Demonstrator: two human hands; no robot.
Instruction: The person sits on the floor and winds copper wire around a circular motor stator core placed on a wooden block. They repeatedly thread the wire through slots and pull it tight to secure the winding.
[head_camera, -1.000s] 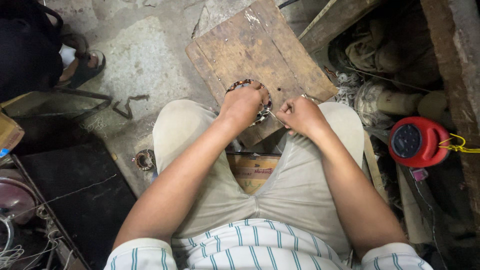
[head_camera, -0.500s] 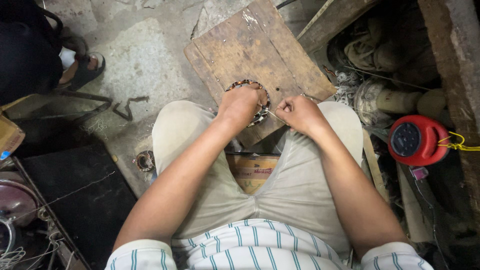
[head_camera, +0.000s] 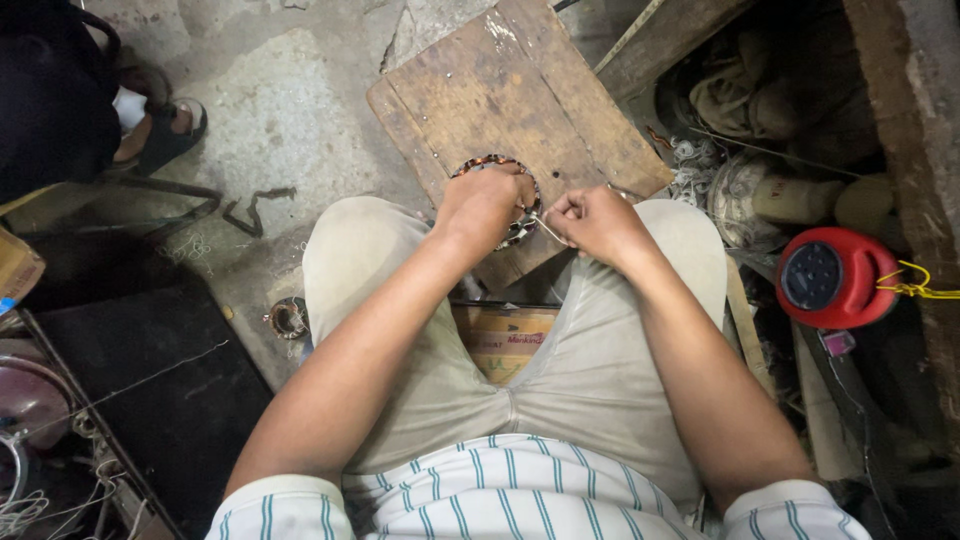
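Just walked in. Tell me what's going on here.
A seated person works over a worn wooden board propped at the knees. The left hand presses down on a round wound coil ring on the board, while the right hand pinches a thin pin-like tool or wire at the ring's edge. A red round reel sits to the right.

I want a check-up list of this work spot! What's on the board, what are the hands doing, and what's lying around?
Surface: worn wooden board on a rough concrete floor, in front of the knees.
Job's things: round wound ring with dark coils on the board; thin pale strip between the hands.
Grippers: left hand closed over the ring; right hand pinching the strip.
Clutter: red round case, cardboard box under the legs, pale bundles at upper right.
Cables: yellow cord by the red case; thin wires at lower left.
Surroundings: another person's sandalled foot at upper left.
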